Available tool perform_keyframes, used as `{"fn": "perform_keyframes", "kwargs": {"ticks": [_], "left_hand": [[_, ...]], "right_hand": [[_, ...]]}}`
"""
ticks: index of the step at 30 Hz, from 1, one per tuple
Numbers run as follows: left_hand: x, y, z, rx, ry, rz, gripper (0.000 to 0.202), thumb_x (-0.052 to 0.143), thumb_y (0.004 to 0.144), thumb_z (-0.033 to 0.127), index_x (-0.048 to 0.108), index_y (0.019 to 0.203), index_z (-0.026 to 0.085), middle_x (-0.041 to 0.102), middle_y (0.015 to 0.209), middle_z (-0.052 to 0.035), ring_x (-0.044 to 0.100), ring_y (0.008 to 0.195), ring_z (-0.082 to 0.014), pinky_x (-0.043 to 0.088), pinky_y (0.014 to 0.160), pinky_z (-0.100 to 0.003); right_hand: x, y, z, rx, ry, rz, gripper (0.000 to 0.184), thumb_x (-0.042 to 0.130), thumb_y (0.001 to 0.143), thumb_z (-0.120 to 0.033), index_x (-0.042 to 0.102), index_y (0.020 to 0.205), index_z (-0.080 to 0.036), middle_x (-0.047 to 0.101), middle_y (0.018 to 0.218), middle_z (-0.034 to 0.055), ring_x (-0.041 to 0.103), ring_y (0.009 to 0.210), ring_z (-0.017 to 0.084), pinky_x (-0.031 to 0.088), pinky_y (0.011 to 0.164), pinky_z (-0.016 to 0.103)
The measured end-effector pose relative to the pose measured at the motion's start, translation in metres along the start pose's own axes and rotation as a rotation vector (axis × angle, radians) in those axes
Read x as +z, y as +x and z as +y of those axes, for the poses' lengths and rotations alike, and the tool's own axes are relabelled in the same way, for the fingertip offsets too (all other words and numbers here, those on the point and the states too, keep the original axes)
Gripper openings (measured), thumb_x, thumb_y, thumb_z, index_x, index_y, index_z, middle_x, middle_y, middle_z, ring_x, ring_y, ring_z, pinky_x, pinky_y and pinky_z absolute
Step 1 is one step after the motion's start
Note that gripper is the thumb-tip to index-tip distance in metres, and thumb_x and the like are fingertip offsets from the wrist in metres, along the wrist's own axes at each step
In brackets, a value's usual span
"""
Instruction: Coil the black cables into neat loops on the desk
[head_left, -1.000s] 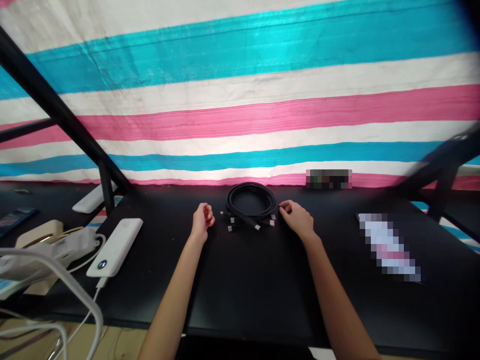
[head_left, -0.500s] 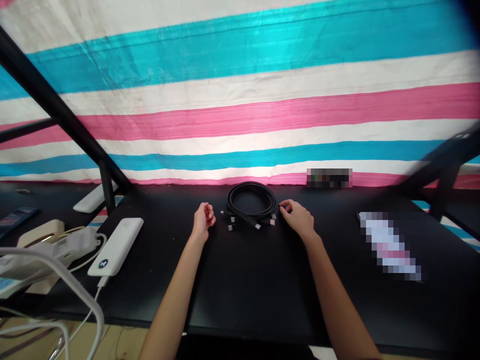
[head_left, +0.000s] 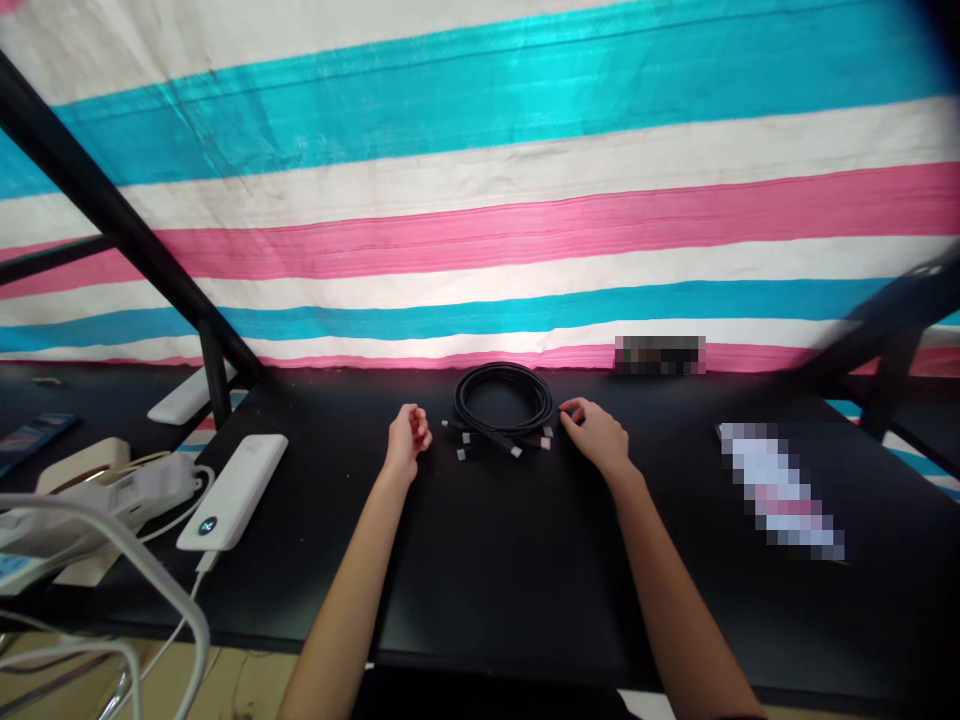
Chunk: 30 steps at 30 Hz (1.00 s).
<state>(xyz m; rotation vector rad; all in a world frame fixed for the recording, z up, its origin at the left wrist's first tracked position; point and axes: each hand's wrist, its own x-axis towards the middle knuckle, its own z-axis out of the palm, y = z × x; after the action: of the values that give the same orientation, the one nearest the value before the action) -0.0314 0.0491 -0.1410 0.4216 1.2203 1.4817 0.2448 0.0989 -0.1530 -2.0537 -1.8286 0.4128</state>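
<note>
A coil of black cables [head_left: 501, 430] lies on the black desk between my two hands. Several plugs with pale, squarish ends poke out at its front and sides. To the left of the coil, my left hand [head_left: 407, 440] rests with its fingers curled loosely inward and nothing seen in them. On the other side, my right hand [head_left: 597, 435] lies palm down, its thumb and forefinger a little apart and pointing at the coil. It holds nothing visible. Neither hand touches the cables.
A white power bank [head_left: 234, 492] with a plugged-in cable sits on the left, near a white power strip [head_left: 142, 497] and looping cords. A pixelated flat item [head_left: 780, 490] lies right. Black metal bars [head_left: 135, 230] and a striped sheet [head_left: 480, 240] stand behind.
</note>
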Motion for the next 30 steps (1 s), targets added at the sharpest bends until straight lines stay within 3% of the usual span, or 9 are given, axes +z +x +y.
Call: {"fn": "perform_keyframes", "kwargs": {"ticks": [21, 27, 30], "left_hand": [[-0.0004, -0.0016, 0.0019, 0.009, -0.011, -0.010, 0.020, 0.048, 0.073, 0.026, 0.044, 0.055, 0.018, 0.032, 0.038, 0.0076, 0.028, 0.030, -0.0052, 0.019, 0.033, -0.017], [-0.0007, 0.0012, 0.0012, 0.009, -0.018, 0.001, 0.020, 0.048, 0.072, 0.027, 0.044, 0.054, 0.018, 0.032, 0.037, 0.0078, 0.028, 0.029, -0.0049, 0.018, 0.033, -0.017], [-0.0019, 0.0026, 0.0018, 0.019, -0.032, 0.007, 0.019, 0.048, 0.071, 0.027, 0.045, 0.055, 0.017, 0.032, 0.037, 0.0079, 0.028, 0.030, -0.0048, 0.019, 0.033, -0.017]], "right_hand": [[0.0009, 0.0004, 0.0007, -0.001, 0.034, 0.010, 0.021, 0.052, 0.079, -0.034, 0.063, 0.095, -0.027, 0.064, 0.085, 0.0000, 0.058, 0.074, 0.018, 0.030, 0.057, 0.026], [0.0023, 0.0011, 0.0055, -0.026, 0.150, 0.067, 0.016, 0.057, 0.074, -0.031, 0.066, 0.086, -0.025, 0.063, 0.076, 0.0006, 0.055, 0.065, 0.016, 0.033, 0.057, 0.027], [-0.0023, 0.0027, -0.0034, -0.081, 0.287, 0.142, 0.018, 0.055, 0.076, -0.036, 0.065, 0.082, -0.022, 0.063, 0.074, 0.0024, 0.054, 0.061, 0.016, 0.038, 0.058, 0.028]]}}
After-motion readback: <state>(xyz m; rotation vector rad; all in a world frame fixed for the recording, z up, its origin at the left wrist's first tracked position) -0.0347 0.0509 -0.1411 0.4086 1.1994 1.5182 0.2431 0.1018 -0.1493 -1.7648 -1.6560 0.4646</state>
